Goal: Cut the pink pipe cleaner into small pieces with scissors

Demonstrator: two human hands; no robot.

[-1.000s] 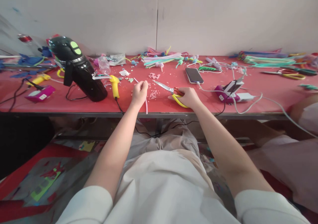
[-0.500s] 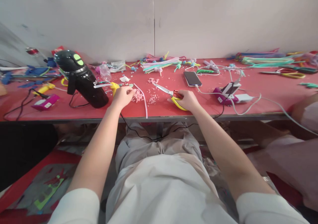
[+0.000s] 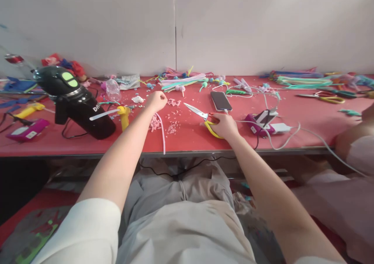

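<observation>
My right hand [image 3: 226, 126] is wrapped round the yellow and red handles of a pair of scissors [image 3: 196, 110]; the blades point up and left above the table, nearly closed. My left hand [image 3: 157, 101] reaches over the table with its fingers curled together, and what they hold, if anything, is hidden. Just right of those fingers lie small pink fuzzy pieces [image 3: 174, 102]. A heap of pink pieces [image 3: 154, 123] sits under my left wrist, partly covered. Beside it a light pink pipe cleaner [image 3: 163, 139] runs to the table's front edge. Fine pink clippings [image 3: 172, 128] are scattered between my hands.
A black bottle [image 3: 87, 114] and a yellow glue gun [image 3: 124, 119] with a whitish stick stand left. A phone [image 3: 221, 101] on a cable and a purple power block [image 3: 258, 125] lie right. Pipe cleaner bundles [image 3: 184, 81] line the back. Another person's arm [image 3: 355, 135] rests far right.
My left hand has moved forward and right, from the pink heap towards the pink pieces farther back. My right hand still grips the scissors. The camera view has shifted slightly.
</observation>
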